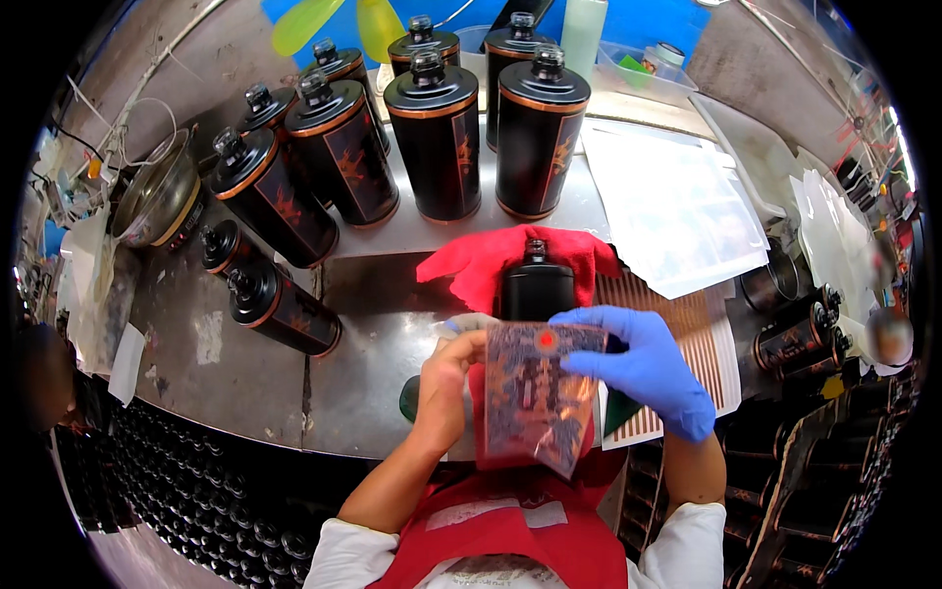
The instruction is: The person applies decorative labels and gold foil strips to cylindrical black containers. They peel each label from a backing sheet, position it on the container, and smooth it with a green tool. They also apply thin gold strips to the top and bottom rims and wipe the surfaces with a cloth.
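My left hand (pixel 446 388), mostly bare, pinches the left edge of a thin, see-through printed sheet (pixel 538 407) with dark and copper patterns and a red spot near its top. On the sheet's right side, my right hand (pixel 643 363) in a blue glove grips it near the upper corner. The sheet hangs in front of my red apron (pixel 491 540), its lower end pointed and tilted. Just beyond it, a plain black bottle (pixel 538 287) rests on a red cloth (pixel 461 265); the sheet and my hands hide its lower part.
Several black bottles (pixel 432 147) with copper bands stand along the back; others (pixel 285 309) stand at left. White sheets (pixel 677 216) lie at right, above a striped sheet (pixel 677 344). A metal bowl (pixel 157 196) sits far left. Rows of bottles (pixel 196 501) fill the space below the table.
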`<state>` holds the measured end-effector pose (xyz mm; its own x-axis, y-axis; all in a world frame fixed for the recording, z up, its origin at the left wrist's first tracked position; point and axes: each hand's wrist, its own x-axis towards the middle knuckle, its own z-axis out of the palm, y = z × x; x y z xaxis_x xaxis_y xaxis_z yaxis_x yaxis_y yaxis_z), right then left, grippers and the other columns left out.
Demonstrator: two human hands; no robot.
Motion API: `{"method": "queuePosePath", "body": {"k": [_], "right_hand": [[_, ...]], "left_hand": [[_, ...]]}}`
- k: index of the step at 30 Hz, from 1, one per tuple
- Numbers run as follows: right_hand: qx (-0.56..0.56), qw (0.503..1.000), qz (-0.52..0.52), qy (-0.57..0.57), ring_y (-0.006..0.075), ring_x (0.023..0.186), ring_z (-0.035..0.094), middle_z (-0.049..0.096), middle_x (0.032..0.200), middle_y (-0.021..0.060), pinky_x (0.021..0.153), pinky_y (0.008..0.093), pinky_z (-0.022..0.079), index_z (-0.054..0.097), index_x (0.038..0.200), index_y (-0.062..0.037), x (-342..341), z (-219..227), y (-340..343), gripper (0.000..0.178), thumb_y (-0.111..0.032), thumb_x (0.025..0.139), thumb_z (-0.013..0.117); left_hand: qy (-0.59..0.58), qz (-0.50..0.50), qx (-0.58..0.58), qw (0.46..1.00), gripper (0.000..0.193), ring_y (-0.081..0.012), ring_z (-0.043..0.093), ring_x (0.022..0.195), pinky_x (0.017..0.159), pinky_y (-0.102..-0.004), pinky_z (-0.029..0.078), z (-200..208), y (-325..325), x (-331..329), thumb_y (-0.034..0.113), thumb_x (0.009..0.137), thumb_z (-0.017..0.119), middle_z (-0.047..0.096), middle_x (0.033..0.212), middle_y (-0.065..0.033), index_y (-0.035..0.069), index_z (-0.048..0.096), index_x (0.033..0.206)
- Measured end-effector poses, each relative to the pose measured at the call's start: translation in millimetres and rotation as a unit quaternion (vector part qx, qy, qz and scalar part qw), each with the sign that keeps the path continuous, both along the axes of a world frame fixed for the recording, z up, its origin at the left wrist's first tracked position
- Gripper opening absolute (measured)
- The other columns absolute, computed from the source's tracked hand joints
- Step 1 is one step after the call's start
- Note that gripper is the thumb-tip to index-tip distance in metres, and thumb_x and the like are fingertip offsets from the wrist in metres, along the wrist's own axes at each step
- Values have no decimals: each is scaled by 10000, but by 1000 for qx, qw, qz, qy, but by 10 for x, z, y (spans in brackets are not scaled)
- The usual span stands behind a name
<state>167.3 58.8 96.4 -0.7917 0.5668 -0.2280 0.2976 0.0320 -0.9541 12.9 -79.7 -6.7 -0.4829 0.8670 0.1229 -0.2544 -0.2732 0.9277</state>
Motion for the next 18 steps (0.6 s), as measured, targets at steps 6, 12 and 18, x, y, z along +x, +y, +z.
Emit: {"method": "queuePosePath", "body": {"k": [6,12,18], "right_hand": [[-24,995,-87,-37,55,687,550,635,769,28,639,198,454,666,929,1,-109,-242,227,222,-125,756,723],[-42,986,-162,-13,41,641,529,627,718,6,581,182,410,668,817,-11,-197,-354,300,128,-119,770,718],[-50,982,-185,-1,25,601,508,621,707,-5,540,164,384,662,816,-19,-269,-420,386,123,-122,775,718]], "left_hand": [[-89,58,-58,993,143,-70,562,744,692,-213,453,76,288,-35,102,828,677,625,830,-19,1,623,914],[-117,83,-38,989,101,-67,550,731,663,-208,444,1,439,-81,93,854,652,619,822,-17,-4,626,866],[-135,96,-35,986,95,-65,540,725,650,-203,435,8,550,-132,87,851,653,607,812,-10,-3,624,860]]}}
